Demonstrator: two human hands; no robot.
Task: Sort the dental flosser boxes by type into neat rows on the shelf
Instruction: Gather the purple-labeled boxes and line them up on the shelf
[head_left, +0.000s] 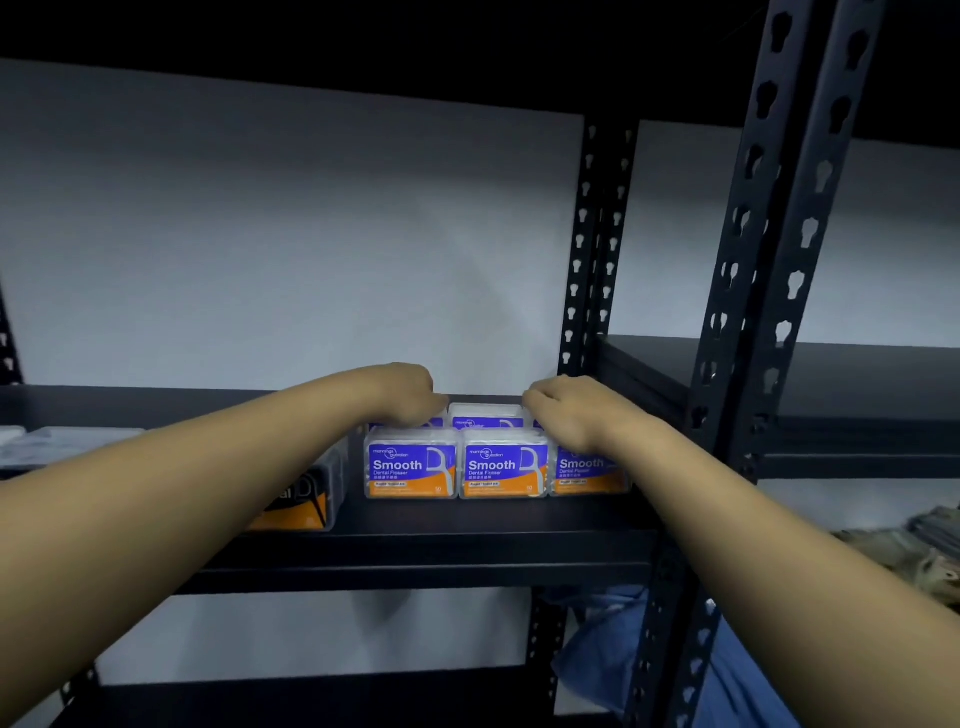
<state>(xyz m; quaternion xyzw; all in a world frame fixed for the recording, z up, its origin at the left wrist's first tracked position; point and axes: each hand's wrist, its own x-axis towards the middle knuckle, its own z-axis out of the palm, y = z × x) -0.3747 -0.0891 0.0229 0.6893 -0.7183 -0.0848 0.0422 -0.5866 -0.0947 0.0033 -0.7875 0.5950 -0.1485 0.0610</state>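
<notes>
Blue Smooth boxes (410, 465) sit two rows deep at shelf (441, 525) right end, nearly squared; left hand (410, 392) and right hand (563, 410) curl onto back row, grip unclear; dark box (306, 499) apart, unsorted.

**Around the shelving**

You face a pale grey wall (270, 234) behind the open rack. To your right, two black metal posts (769, 260) with keyhole slots rise side by side, and a thinner slotted post (587, 249) stands further back against the wall. Beyond the posts you see a neighbouring rack's dark board (831, 374), bare where it shows. Low on your right, blue cloth (623, 654) sits bunched behind the posts, and at the right edge there is a blurred heap of mottled brown and grey stuff (914, 551), too unclear for you to identify.
</notes>
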